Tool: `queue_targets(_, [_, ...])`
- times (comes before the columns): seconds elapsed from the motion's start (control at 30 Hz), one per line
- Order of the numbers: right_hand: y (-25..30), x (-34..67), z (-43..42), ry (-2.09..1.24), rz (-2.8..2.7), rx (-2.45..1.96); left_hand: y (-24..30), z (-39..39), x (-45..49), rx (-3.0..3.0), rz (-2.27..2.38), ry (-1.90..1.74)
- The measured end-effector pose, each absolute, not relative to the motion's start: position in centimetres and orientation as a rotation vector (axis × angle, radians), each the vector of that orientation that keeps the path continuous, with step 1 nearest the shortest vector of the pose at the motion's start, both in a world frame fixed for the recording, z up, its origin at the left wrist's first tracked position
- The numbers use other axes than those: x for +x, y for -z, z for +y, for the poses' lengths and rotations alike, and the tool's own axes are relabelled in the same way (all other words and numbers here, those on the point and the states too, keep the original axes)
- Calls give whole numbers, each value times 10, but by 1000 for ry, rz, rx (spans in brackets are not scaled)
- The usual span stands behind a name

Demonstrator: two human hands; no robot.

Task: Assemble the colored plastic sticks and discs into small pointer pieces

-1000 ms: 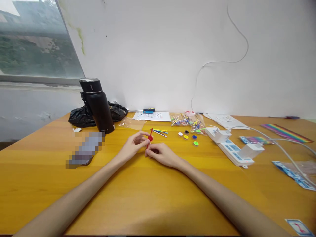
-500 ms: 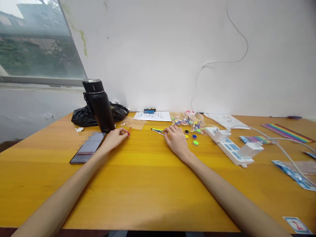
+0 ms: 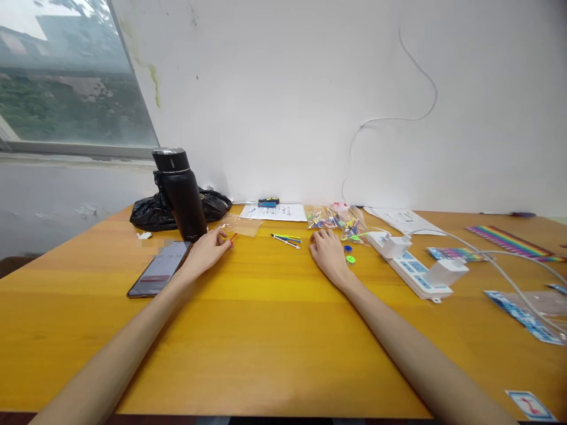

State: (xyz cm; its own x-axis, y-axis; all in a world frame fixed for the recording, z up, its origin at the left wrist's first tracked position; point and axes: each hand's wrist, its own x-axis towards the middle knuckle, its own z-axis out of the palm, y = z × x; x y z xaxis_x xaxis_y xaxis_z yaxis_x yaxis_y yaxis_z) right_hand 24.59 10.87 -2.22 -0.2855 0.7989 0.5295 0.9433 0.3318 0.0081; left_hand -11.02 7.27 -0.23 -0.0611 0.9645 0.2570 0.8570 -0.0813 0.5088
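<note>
Hands part at a wooden bench (image 3: 266, 342): the left hand (image 3: 206, 254) pinches a thin red piece (image 3: 234, 238) in closed fingertips, just right of the base of a black bottle (image 3: 183, 200). A second ago both hands met on that piece, farther right of the bottle; now the left holds it alone, suggesting the two-handed work on it is paused or finished. The right hand (image 3: 328, 254), well to the bottle's right, has shifted off the thin sticks (image 3: 287, 240), which lie fully in view on its bottle side. Beyond it, farther from the bottle, only a blue disc (image 3: 348, 248) and green disc (image 3: 350, 259) show. Its fingers bend loosely downward; whether they grip anything cannot be told.
</note>
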Motion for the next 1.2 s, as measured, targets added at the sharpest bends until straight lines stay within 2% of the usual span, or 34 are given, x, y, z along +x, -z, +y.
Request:
queue_targets(0.1, [16, 240, 105, 273, -2160, -1308, -5, 68, -97, 2139, 1914, -1085])
queue_targets(0.2, [9, 220, 89, 39, -2145, -1028, -6, 57, -70, 2016, 1550, -1227])
queue_targets(0.33, [7, 184, 60, -195, -2245, -769, 8, 39, -31, 1677, 988, -1020])
queue_targets(0.47, [10, 168, 48, -291, -2392, -622, 20, 32, -16, 1632, 895, -992])
queue_targets(0.6, [9, 174, 51, -236, -2357, -704, 24, 38, -20, 1498, 821, -1010])
queue_targets(0.83, [20, 200, 79, 149, -2238, -1186, 28, 45, -25, 1401, 887, -1055])
queue_targets(1.2, [32, 210, 97, -62, -2149, -1235, 25, 43, -24, 1471, 914, -1029])
